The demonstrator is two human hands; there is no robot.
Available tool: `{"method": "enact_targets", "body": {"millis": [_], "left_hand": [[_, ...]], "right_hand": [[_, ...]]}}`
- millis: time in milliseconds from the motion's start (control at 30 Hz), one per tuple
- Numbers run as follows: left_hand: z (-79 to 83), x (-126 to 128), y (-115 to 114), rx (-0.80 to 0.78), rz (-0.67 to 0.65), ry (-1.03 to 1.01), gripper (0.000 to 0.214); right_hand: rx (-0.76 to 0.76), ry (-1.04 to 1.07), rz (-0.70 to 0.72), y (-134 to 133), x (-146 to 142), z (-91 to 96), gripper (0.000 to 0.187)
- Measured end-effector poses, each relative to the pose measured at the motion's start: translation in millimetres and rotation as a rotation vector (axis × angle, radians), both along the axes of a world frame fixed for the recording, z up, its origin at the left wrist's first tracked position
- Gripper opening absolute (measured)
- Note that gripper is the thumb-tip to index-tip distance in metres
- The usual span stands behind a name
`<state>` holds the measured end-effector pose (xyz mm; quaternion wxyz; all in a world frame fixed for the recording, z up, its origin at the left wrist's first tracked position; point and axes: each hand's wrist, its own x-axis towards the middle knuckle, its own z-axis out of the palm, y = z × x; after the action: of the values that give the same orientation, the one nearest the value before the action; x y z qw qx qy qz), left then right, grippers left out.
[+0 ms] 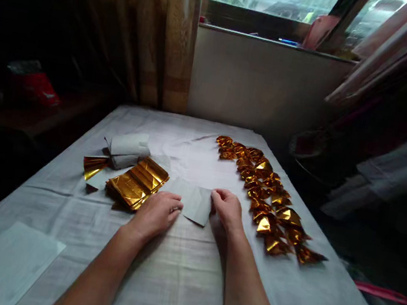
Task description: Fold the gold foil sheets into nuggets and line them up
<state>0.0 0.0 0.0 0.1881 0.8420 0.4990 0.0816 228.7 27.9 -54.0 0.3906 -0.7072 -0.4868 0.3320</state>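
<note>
A small pale sheet of paper (197, 205), creased and slightly raised off the cloth, lies between my two hands. Its right edge is pinched in the fingertips of my right hand (228, 211). My left hand (157, 213) is closed at the sheet's left side, fingers curled and partly hiding one another; they seem to grip that edge. Just left of this hand is a stack of folded gold foil paper (139, 182). Behind the stack lie white-backed rolled sheets (127, 145) and a fanned gold foil piece (93, 166).
Folded gold foil pieces (260, 182) run in rows along the table's right side. A flat pale sheet (2, 265) lies at the front left. White cloth (171, 281) covers the table. Beyond it are a curtain (145, 30), a window and hanging clothes (398, 168).
</note>
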Motion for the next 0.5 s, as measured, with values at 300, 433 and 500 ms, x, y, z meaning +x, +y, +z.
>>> {"method": "enact_targets", "body": {"millis": [300,433,500], "left_hand": [[-1.0,1,0,0.026,-0.005,-0.011,0.024],[-1.3,1,1,0.036,-0.009,-0.014,0.023],[-2.9,0,1,0.048,-0.018,-0.032,0.023]], "right_hand": [[-0.01,0.127,0.084,-4,6,9.0,0.04],[-0.021,0.17,0.127,-7,9,12.4,0.044],[-0.024,0.171,0.138,-7,11,12.7,0.045]]}}
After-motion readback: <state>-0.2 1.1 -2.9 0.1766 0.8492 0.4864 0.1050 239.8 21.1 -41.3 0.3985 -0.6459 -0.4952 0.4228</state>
